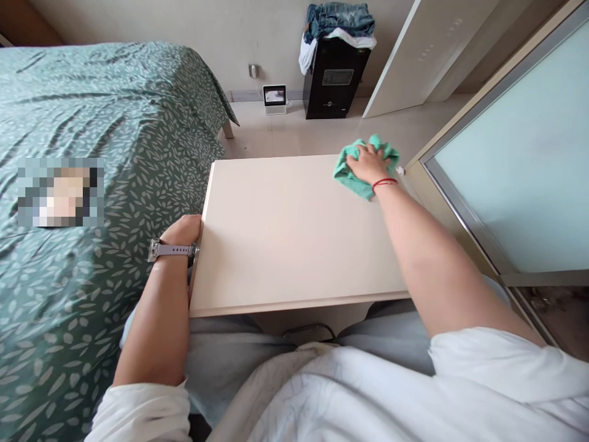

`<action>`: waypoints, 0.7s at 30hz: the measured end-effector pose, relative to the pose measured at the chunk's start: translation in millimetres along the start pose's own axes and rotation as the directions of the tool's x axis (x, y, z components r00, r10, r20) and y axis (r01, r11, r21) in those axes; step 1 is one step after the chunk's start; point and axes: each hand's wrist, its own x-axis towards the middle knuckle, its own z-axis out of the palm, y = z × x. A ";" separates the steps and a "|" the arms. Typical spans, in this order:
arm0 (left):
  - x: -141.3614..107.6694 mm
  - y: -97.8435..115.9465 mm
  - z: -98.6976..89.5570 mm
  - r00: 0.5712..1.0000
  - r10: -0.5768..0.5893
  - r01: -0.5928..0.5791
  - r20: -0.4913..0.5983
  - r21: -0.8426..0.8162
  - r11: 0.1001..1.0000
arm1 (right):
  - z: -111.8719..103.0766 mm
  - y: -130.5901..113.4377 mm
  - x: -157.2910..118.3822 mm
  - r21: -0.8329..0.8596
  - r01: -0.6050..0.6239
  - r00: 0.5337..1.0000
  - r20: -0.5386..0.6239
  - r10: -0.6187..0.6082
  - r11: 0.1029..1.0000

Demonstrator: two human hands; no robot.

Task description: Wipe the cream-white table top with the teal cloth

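A cream-coloured, rectangular tabletop (294,236) lies in front of my body. At its far right corner my right hand (369,164) presses a crumpled green cloth (352,181) against the surface, fingers bent and partly spread over it. The cloth overhangs the corner a little. My left hand (183,229), with a watch (171,250) at the wrist, rests against the left side of the tabletop. Its fingers are hidden beside or below that edge, so their grip does not show.
A bed with a green leaf-patterned cover (115,123) stands close on the left; a blurred-out object (62,193) lies on it. Against the wall are a small screen (275,99) and a black cabinet (335,80) topped with jeans (340,19). A frosted-glass panel (519,159) borders the right.
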 end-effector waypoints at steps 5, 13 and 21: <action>-1.9 2.0 -3.7 0.999 -0.006 0.005 0.052 0.007 1.000 | -0.2 49.4 -12.9 0.090 -0.278 0.957 -0.061 0.284 0.956; -2.6 4.1 -7.3 0.997 -0.009 0.014 0.075 -0.061 0.998 | 25.5 36.0 -45.8 0.009 -0.151 0.978 -0.142 0.150 0.989; -3.0 3.7 -5.0 0.998 0.011 -0.008 0.058 -0.062 0.998 | 36.1 -76.7 -59.1 -0.024 0.149 0.986 -0.071 -0.150 0.989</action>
